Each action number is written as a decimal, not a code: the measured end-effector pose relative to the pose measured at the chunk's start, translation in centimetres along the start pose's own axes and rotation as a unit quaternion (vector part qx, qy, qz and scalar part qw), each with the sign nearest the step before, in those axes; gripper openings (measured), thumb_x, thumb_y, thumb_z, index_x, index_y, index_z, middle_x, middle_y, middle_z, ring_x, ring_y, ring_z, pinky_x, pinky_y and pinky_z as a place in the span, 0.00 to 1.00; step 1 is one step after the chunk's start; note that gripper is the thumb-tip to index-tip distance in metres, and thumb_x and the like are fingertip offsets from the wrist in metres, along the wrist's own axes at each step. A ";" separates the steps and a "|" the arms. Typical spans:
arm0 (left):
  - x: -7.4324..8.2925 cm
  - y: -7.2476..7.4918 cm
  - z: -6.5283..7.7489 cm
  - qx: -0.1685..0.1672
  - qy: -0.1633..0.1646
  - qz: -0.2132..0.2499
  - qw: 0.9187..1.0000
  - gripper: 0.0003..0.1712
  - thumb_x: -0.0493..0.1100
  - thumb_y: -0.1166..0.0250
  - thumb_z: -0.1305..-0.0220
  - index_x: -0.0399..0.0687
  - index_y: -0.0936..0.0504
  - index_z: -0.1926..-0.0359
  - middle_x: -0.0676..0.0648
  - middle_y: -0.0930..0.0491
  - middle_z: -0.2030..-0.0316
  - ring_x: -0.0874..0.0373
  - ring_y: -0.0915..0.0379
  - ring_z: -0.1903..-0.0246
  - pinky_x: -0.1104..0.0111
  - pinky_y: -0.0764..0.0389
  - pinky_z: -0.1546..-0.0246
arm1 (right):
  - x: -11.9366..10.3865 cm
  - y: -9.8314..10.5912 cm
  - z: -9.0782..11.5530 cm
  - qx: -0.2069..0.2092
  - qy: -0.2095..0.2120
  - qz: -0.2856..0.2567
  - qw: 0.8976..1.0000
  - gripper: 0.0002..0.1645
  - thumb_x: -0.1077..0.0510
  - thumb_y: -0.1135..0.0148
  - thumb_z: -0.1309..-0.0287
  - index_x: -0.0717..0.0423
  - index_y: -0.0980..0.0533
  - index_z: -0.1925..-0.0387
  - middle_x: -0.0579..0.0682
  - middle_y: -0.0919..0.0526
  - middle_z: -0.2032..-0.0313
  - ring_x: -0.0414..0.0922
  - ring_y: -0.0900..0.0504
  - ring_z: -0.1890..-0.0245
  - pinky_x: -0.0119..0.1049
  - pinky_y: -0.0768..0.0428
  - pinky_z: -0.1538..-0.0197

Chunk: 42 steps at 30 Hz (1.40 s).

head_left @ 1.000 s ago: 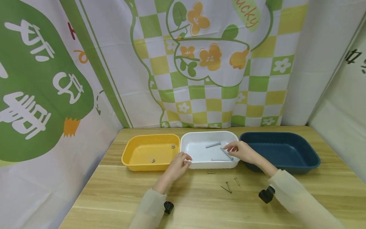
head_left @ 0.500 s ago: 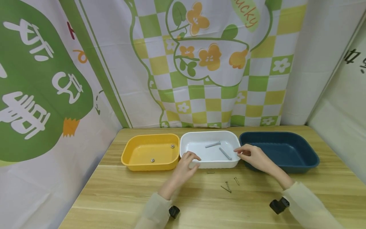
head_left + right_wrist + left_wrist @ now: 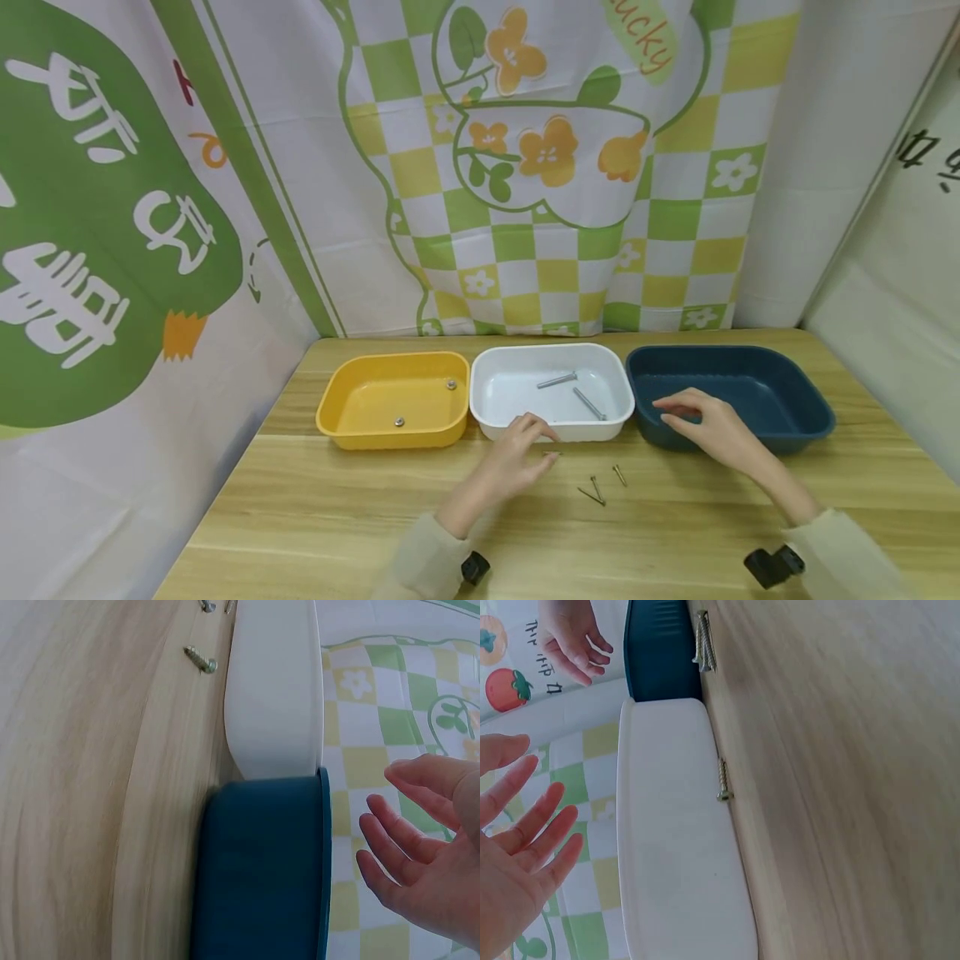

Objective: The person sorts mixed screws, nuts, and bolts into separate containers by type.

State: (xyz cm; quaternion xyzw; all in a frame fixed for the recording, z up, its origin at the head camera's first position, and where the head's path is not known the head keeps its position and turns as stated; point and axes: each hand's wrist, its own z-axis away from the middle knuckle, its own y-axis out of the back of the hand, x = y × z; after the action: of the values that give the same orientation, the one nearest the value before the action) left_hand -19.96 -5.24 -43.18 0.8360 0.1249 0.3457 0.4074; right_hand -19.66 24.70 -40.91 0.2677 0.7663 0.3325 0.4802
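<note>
My left hand hovers just in front of the white bin, fingers spread and holding nothing. It overlaps a small brass screw lying by the bin's front wall; the left wrist view shows that screw whole. Over the front rim of the dark blue bin, my right hand is empty too, its thumb apart from the fingers. Several more brass screws lie on the table, among them a single screw and a touching pair. Two long silver bolts rest inside the white bin, one bolt slanting toward the front right.
Three bins stand side by side along the back of the wooden table: yellow, white and dark blue. The yellow one contains two small silver nuts. A printed curtain hangs behind them.
My right hand has let go of a bolt in the white bin and drawn right to the blue bin. My left hand has moved right and toward me, off the white bin's rim, its fingers opening.
</note>
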 end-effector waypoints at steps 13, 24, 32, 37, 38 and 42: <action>0.8 -1.9 -0.5 -0.071 -0.007 -0.033 0.997 0.14 0.44 0.39 0.45 0.47 0.25 0.57 0.52 0.28 0.58 0.61 0.33 0.55 0.73 0.33 0.50 | 2.3 2.1 2.6 0.023 -0.024 0.026 0.999 0.15 0.57 0.41 0.46 0.60 0.23 0.58 0.57 0.24 0.59 0.58 0.28 0.58 0.54 0.29 0.60; 1.4 -2.8 -1.0 -0.165 0.012 -0.042 0.985 0.16 0.47 0.40 0.43 0.51 0.26 0.53 0.53 0.29 0.53 0.63 0.35 0.50 0.74 0.36 0.48 | 4.0 3.5 4.0 0.014 -0.061 0.032 0.998 0.18 0.55 0.42 0.45 0.63 0.25 0.56 0.63 0.26 0.57 0.64 0.31 0.56 0.56 0.32 0.63; 1.3 -3.3 -1.4 -0.215 0.006 -0.042 0.976 0.15 0.49 0.40 0.43 0.52 0.25 0.55 0.56 0.28 0.58 0.67 0.34 0.56 0.78 0.33 0.56 | 5.6 4.2 4.7 0.005 -0.081 0.037 0.996 0.20 0.56 0.42 0.45 0.67 0.27 0.54 0.69 0.29 0.55 0.66 0.34 0.55 0.57 0.33 0.63; 1.1 -3.7 -1.6 -0.234 0.000 -0.042 0.971 0.15 0.49 0.40 0.44 0.52 0.25 0.55 0.56 0.28 0.58 0.68 0.34 0.57 0.79 0.34 0.56 | 6.5 4.5 5.1 0.016 -0.081 0.038 0.996 0.20 0.58 0.42 0.46 0.67 0.27 0.55 0.69 0.29 0.56 0.67 0.34 0.56 0.57 0.33 0.64; 1.0 -3.7 -1.6 -0.237 0.000 -0.040 0.971 0.15 0.49 0.40 0.44 0.52 0.25 0.55 0.56 0.28 0.58 0.68 0.34 0.57 0.79 0.34 0.57 | 6.7 4.6 5.1 0.019 -0.080 0.040 0.996 0.19 0.58 0.41 0.46 0.67 0.26 0.55 0.69 0.29 0.56 0.67 0.34 0.56 0.57 0.33 0.64; 0.8 -3.9 -1.8 -0.249 -0.001 -0.037 0.968 0.14 0.48 0.39 0.44 0.52 0.24 0.56 0.56 0.28 0.59 0.68 0.34 0.59 0.80 0.34 0.58 | 7.3 4.8 5.3 0.022 -0.083 0.044 0.995 0.20 0.57 0.41 0.46 0.68 0.26 0.56 0.70 0.29 0.56 0.68 0.34 0.56 0.58 0.33 0.64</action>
State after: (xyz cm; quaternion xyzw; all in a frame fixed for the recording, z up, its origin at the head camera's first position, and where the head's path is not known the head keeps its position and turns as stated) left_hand -20.33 -1.31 -45.01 0.7032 0.0654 0.3498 0.6155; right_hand -17.23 34.39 -43.00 0.3381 0.7186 0.3127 0.5211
